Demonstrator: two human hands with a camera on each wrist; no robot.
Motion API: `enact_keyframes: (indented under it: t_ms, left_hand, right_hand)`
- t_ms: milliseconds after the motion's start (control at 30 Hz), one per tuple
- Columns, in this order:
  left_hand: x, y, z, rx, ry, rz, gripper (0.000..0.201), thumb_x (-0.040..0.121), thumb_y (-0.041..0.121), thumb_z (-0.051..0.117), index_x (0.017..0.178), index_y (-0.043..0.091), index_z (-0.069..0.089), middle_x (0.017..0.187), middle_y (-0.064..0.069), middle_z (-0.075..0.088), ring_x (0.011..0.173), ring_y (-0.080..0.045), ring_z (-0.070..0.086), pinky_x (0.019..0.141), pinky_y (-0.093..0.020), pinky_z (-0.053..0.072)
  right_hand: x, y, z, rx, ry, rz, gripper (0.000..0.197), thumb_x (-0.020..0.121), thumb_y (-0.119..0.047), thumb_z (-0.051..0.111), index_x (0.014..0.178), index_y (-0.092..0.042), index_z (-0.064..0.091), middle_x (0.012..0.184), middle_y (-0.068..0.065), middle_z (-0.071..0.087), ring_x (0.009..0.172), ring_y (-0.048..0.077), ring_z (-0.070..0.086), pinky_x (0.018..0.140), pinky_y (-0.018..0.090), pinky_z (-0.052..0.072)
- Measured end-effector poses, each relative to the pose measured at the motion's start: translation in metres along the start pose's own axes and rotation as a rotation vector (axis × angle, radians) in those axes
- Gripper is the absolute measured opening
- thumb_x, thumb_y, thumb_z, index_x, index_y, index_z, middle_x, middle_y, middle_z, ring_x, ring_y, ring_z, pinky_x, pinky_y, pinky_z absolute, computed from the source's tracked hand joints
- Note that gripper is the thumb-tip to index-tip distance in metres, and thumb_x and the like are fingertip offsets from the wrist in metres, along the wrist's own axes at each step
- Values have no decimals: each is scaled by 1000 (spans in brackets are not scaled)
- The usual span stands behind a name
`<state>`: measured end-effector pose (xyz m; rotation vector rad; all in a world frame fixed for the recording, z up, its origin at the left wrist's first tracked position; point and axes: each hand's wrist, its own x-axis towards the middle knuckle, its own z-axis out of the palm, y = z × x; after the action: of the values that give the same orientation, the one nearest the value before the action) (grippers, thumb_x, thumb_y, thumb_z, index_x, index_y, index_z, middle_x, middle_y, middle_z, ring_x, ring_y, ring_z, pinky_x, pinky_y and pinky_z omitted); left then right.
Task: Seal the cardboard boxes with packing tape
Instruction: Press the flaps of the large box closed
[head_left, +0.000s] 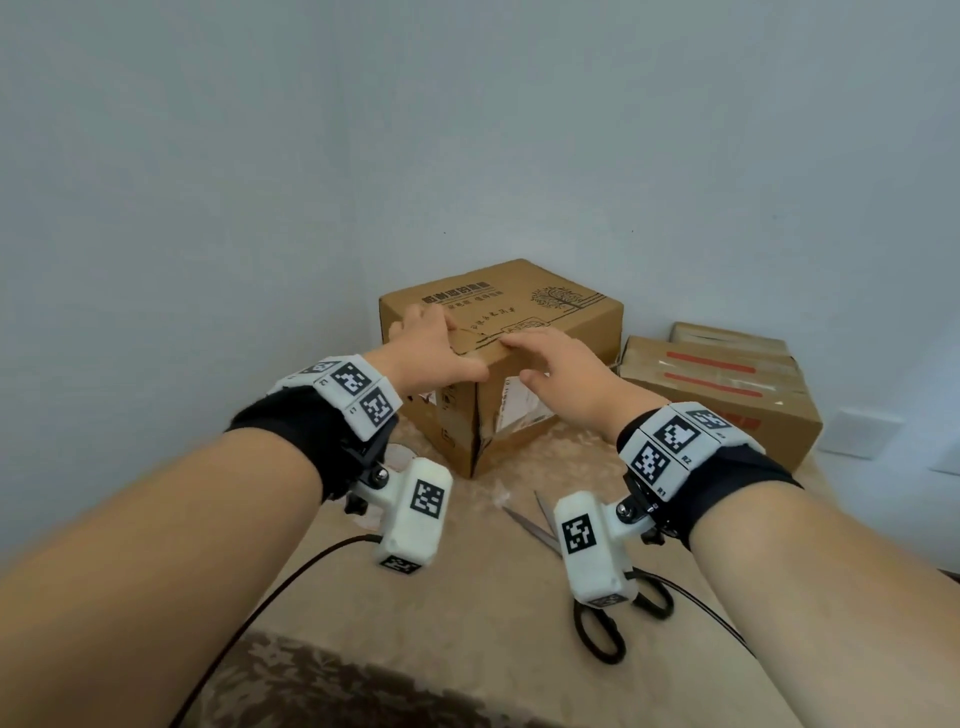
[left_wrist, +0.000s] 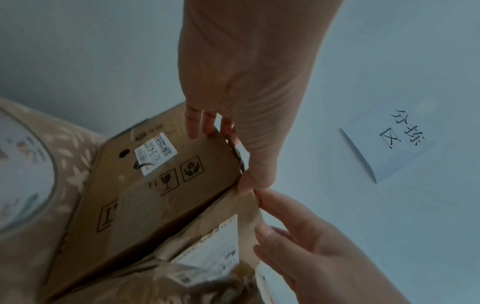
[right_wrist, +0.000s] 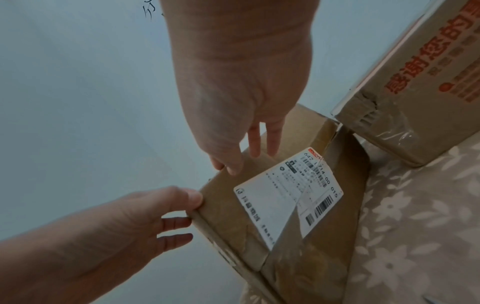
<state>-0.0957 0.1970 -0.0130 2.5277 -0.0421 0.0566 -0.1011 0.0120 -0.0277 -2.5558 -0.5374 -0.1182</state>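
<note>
A: Where's the box?
B: Brown printed cardboard box (head_left: 498, 358), closed, standing on the beige floral tablecloth (head_left: 483, 587) in the far corner by the pale wall, one corner turned toward the camera.

A: Left hand?
B: Left hand (head_left: 431, 353) lies on the near left top edge, fingers fairly straight over the top, thumb down at the corner. The left wrist view shows the fingertips (left_wrist: 192, 127) wrapping the edge. Flat contact, no object held.

A: Right hand?
B: Right hand (head_left: 561, 374) is spread at the near right top edge, fingers on the top, thumb hanging off the side above the white shipping label (right_wrist: 288, 197). Wide, holding nothing.

A: Anything else?
B: Two flatter brown taped cardboard boxes with red print (head_left: 727, 389) are stacked just right of the main box. Black-handled scissors (head_left: 597, 587) lie open on the cloth, near, partly behind the right wrist camera. A white round tape roll (left_wrist: 23, 174) is at the left in the left wrist view, blurred. White paper sign with handwriting (left_wrist: 389, 144) on the wall.
</note>
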Motion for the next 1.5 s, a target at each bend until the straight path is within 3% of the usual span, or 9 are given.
enact_keyframes:
  t_ms: [200, 400, 500, 667, 833, 933, 1000, 1233, 1500]
  left_hand:
    - [0, -24, -27, -380, -90, 2, 70, 76, 2, 72, 131, 19, 32, 122, -9, 46, 99, -20, 53, 80, -31, 50]
    - [3, -36, -20, -547, 175, -1, 36, 93, 10, 58, 127, 4, 48, 102, -14, 55, 70, -9, 53, 47, -7, 40]
    - [9, -36, -22, -549, 157, -44, 40, 92, 11, 60, 129, 3, 47, 110, -15, 58, 80, -18, 58, 56, -15, 43]
    - [21, -35, -35, -435, 159, -122, 3, 87, 7, 63, 89, 8, 64, 93, -10, 57, 73, -14, 49, 65, -26, 42]
    - [21, -35, -34, -438, 178, -141, 20, 85, 8, 65, 67, 13, 58, 72, 0, 55, 65, -6, 46, 57, -19, 38]
    - [18, -34, -28, -472, 224, -144, 4, 88, 13, 63, 85, 12, 62, 86, -1, 58, 83, -12, 54, 75, -24, 46]
    - [15, -35, -22, -478, 256, -144, 19, 91, 20, 61, 107, 10, 61, 107, -5, 60, 100, -19, 57, 91, -33, 49]
    - [5, -49, -33, -561, 337, -165, 31, 89, 20, 64, 117, 10, 56, 117, -7, 56, 109, -26, 57, 97, -44, 48]
    - [-7, -39, -29, -521, 248, -80, 45, 88, 21, 67, 128, 7, 51, 117, -5, 54, 110, -21, 54, 99, -38, 47]
  right_hand:
    - [16, -17, 11, -141, 13, -83, 42, 99, -27, 50, 141, -24, 45, 144, -3, 46, 137, 24, 34, 116, 40, 24]
    - [29, -31, 24, -159, 158, -116, 28, 94, -25, 58, 121, -22, 57, 122, -4, 57, 114, 19, 47, 97, 33, 37]
    - [35, -31, 18, -157, 125, -128, 39, 92, -32, 60, 129, -25, 52, 127, -5, 55, 117, 16, 43, 100, 31, 33]
    - [44, -14, 7, -277, 42, 180, 63, 83, -78, 32, 132, -39, 44, 152, 2, 33, 144, 35, 16, 111, 63, 1]
    - [51, 21, -9, -84, 224, 532, 72, 76, -80, 44, 124, -27, 43, 141, 14, 42, 136, 39, 32, 110, 65, 9]
    - [45, 32, -10, 240, 214, 536, 86, 68, -76, 61, 130, -23, 35, 135, 13, 47, 124, 33, 45, 106, 52, 36]
    - [37, 28, -6, 280, 248, 516, 83, 71, -74, 61, 129, -22, 34, 130, 8, 51, 117, 31, 50, 101, 49, 41]
    - [10, 9, -7, 164, 278, 437, 58, 86, -64, 52, 124, -21, 44, 97, -2, 41, 106, 27, 49, 97, 40, 43]
    - [-22, 1, -5, -175, 415, 545, 41, 92, -52, 47, 113, -17, 50, 124, 17, 46, 116, 34, 42, 98, 44, 32]
